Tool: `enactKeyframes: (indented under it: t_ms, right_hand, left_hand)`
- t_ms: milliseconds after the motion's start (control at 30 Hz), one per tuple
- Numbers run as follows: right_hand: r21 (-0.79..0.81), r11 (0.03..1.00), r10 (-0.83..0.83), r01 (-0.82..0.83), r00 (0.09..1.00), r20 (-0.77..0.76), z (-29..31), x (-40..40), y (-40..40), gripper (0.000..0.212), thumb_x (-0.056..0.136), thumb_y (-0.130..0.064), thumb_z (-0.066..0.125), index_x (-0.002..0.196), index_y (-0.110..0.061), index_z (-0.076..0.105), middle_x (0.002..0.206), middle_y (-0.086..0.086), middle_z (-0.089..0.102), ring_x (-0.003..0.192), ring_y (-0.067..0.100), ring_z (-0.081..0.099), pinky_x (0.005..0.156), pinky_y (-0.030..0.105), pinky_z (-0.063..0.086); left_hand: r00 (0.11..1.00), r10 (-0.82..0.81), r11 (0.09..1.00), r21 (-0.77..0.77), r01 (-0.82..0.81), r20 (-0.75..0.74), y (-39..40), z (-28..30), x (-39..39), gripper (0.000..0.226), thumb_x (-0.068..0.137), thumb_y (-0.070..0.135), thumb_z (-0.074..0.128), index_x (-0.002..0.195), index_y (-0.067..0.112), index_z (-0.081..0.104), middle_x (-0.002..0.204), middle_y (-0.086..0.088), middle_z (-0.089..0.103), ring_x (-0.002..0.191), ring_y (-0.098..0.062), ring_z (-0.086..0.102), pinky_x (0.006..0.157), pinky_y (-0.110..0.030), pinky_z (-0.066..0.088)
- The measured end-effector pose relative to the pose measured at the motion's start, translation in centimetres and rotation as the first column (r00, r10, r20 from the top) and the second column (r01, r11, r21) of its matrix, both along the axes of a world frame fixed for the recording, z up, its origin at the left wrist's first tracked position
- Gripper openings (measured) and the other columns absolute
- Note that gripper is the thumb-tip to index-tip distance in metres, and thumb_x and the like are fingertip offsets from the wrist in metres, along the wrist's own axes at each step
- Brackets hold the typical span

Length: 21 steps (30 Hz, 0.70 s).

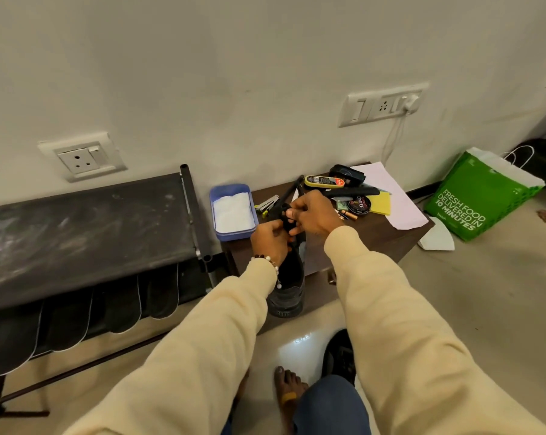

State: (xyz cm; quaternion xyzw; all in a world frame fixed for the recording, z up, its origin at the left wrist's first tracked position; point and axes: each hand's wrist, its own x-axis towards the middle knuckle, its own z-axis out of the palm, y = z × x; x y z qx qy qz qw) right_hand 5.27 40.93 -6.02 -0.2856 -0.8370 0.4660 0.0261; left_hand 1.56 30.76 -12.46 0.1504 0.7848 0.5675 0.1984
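A black shoe (286, 290) stands on the low brown table (375, 237), heel towards me. Above its opening, my left hand (270, 238) and my right hand (315, 215) meet, both with fingers curled round a black lace or strap (286, 215) of the shoe. My right hand pinches the black piece from above; my left hand grips it from below. A beaded bracelet sits on my left wrist. What exactly lies between the fingers is partly hidden.
On the table lie a blue tub of white material (233, 211), a stapler (267, 204), a polish tin (359, 205), a polish bottle (323, 182), a brush (348, 191) and papers (394, 199). A dark shoe rack (86, 227) stands left, a green bag (482, 196) right. My bare foot (289, 390) is below.
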Motion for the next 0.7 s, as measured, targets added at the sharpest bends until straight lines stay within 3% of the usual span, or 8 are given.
enactKeyframes:
  t_ms: [100, 167, 267, 333, 400, 533, 633, 700]
  right_hand:
    - [-0.087, 0.993, -0.076, 0.074, 0.997, -0.019, -0.6, -0.4, -0.1, 0.01, 0.093, -0.007, 0.057, 0.092, -0.002, 0.066, 0.073, 0.005, 0.062, 0.055, 0.018, 0.063, 0.062, 0.031, 0.059]
    - [-0.099, 0.989, -0.111, 0.107, 0.993, -0.037, -1.1, -0.6, 0.1, 0.012, 0.092, -0.008, 0.059, 0.095, -0.001, 0.068, 0.071, 0.005, 0.063, 0.052, 0.013, 0.058, 0.054, 0.026, 0.053]
    - [-0.098, 0.985, -0.146, 0.139, 0.987, -0.064, -1.3, -0.8, 0.5, 0.012, 0.09, -0.008, 0.062, 0.095, -0.003, 0.071, 0.069, 0.002, 0.065, 0.058, 0.009, 0.056, 0.059, 0.025, 0.049]
    - [-0.136, 0.978, -0.17, 0.16, 0.983, -0.068, -1.2, -0.8, 0.5, 0.012, 0.09, -0.008, 0.062, 0.096, -0.003, 0.071, 0.071, 0.004, 0.066, 0.064, 0.011, 0.059, 0.066, 0.028, 0.053]
    - [-0.229, 0.954, -0.22, 0.194, 0.971, -0.093, -1.2, -0.5, 0.3, 0.012, 0.09, -0.005, 0.06, 0.096, 0.0, 0.07, 0.072, 0.007, 0.065, 0.062, 0.013, 0.057, 0.062, 0.027, 0.052]
    - [-0.391, 0.875, -0.357, 0.286, 0.926, -0.121, -2.3, 1.0, 0.0, 0.014, 0.093, -0.004, 0.056, 0.099, -0.002, 0.068, 0.072, 0.005, 0.063, 0.058, 0.009, 0.052, 0.055, 0.021, 0.043]
    - [-0.477, 0.805, -0.462, 0.353, 0.878, -0.129, -3.9, 2.2, -1.0, 0.015, 0.092, -0.004, 0.056, 0.1, 0.001, 0.068, 0.07, 0.003, 0.062, 0.059, 0.009, 0.05, 0.051, 0.02, 0.039]
    - [-0.512, 0.769, -0.512, 0.383, 0.848, -0.136, -5.0, 2.6, -2.0, 0.016, 0.092, -0.004, 0.057, 0.101, 0.001, 0.068, 0.073, 0.003, 0.064, 0.062, 0.01, 0.054, 0.052, 0.02, 0.042]
  left_hand:
    - [1.0, -0.014, 1.0, 0.006, 0.014, -0.009, -0.1, 0.6, 0.2, 0.024, 0.093, -0.004, 0.047, 0.089, 0.009, 0.068, 0.081, -0.008, 0.065, 0.079, -0.024, 0.062, 0.077, -0.033, 0.054]
    - [0.995, -0.099, 0.995, 0.009, 0.099, -0.001, -0.5, 0.7, 0.0, 0.021, 0.091, -0.001, 0.051, 0.098, 0.006, 0.069, 0.09, -0.009, 0.068, 0.089, -0.025, 0.063, 0.086, -0.035, 0.052]
    - [0.975, -0.218, 0.976, -0.002, 0.218, 0.032, -0.7, 0.8, -0.2, 0.022, 0.09, 0.013, 0.064, 0.112, 0.008, 0.066, 0.102, -0.005, 0.069, 0.096, -0.021, 0.062, 0.091, -0.033, 0.048]
    - [0.981, -0.187, 0.982, -0.041, 0.186, -0.048, -0.5, 0.9, -0.2, 0.025, 0.088, 0.018, 0.067, 0.11, 0.006, 0.067, 0.094, -0.003, 0.066, 0.087, -0.017, 0.059, 0.084, -0.029, 0.045]
    - [0.974, -0.137, 0.989, -0.077, 0.125, -0.182, -0.3, 1.0, -0.2, 0.021, 0.09, 0.017, 0.066, 0.104, 0.003, 0.069, 0.088, -0.006, 0.066, 0.081, -0.017, 0.057, 0.079, -0.029, 0.046]
    - [0.875, -0.335, 0.928, -0.285, 0.242, -0.349, -0.5, 1.2, -1.2, 0.021, 0.095, 0.018, 0.058, 0.105, 0.003, 0.069, 0.096, -0.014, 0.068, 0.086, -0.024, 0.059, 0.076, -0.025, 0.04]
    - [0.821, -0.468, 0.837, -0.462, 0.293, -0.327, -0.7, 1.9, -2.3, 0.022, 0.097, 0.018, 0.053, 0.108, 0.004, 0.067, 0.101, -0.016, 0.066, 0.094, -0.028, 0.06, 0.08, -0.027, 0.04]
    - [0.835, -0.474, 0.808, -0.514, 0.287, -0.279, -0.7, 2.1, -2.2, 0.024, 0.098, 0.018, 0.051, 0.11, 0.003, 0.065, 0.105, -0.018, 0.064, 0.096, -0.029, 0.059, 0.082, -0.028, 0.04]
